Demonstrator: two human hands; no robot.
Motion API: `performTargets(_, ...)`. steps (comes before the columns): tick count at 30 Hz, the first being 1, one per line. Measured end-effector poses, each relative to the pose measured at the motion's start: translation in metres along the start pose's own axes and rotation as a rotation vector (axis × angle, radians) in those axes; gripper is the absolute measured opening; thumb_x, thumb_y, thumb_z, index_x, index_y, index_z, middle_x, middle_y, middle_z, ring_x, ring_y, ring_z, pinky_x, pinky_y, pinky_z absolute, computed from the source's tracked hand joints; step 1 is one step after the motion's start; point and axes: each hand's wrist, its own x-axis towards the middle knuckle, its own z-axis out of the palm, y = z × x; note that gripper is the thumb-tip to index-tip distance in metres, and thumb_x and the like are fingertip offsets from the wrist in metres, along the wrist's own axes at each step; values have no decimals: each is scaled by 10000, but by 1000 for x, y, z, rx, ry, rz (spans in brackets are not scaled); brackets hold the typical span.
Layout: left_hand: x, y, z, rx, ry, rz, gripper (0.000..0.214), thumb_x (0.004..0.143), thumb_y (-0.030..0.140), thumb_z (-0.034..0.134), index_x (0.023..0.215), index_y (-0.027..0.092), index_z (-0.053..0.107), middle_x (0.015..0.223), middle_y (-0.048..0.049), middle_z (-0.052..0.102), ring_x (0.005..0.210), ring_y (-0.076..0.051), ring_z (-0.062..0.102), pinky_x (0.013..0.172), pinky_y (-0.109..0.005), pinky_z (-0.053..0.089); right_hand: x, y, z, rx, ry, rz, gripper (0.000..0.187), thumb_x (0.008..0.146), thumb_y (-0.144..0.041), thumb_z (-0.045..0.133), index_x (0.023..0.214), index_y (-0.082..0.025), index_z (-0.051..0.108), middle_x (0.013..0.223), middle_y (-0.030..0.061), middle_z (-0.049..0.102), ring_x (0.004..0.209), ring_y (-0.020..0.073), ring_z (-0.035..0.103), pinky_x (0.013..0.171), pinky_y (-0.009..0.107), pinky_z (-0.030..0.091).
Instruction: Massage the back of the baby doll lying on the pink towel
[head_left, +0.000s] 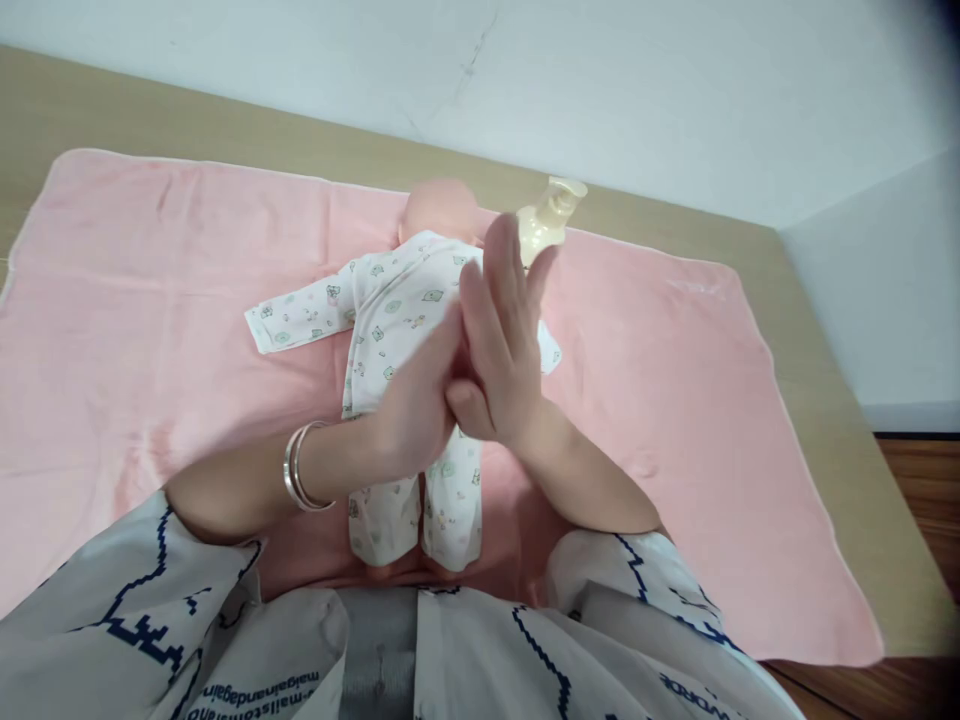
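table (150, 120): wooden | directly on it: pink blanket (150, 300); spread flat

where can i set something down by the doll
Free: pink blanket left of the doll, and the stretch to its right. Crowded: by the doll's head, where the pump bottle stands, and over its middle, where left hand and right hand meet.

doll (409, 330) on blanket (135, 300) | bottle (547, 222) right of doll's head | blanket on table (847, 400)
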Motion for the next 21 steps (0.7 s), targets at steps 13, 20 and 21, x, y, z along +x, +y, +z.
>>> performTargets(13,63,-95,-27,240,268,157,550,1017,633,338,1272,207,573,1372,-85,617,1331,-253,542,1179,-411,397,27,68,60,176,-230,94,526,1010,-317,369,1517,-208,455,1650,56,376,1569,275,256,1292,578,172)
performTargets(20,64,-102,-28,254,279,195,551,994,680,333,1218,253,598,1337,-100,643,1294,-243,568,1155,-435,403,12,32,55,59,-176,264,564,989,-246,387,1527,-82,418,1647,183,347,1569,338,238,1278,583,219)
performTargets(21,64,-103,-28,245,273,196,551,993,682,332,1230,260,593,1344,-91,638,1303,-244,561,1164,-439,392,12,29,54,60,-217,189,560,973,-202,392,1523,-108,436,1651,152,352,1575,322,223,1292,567,190)
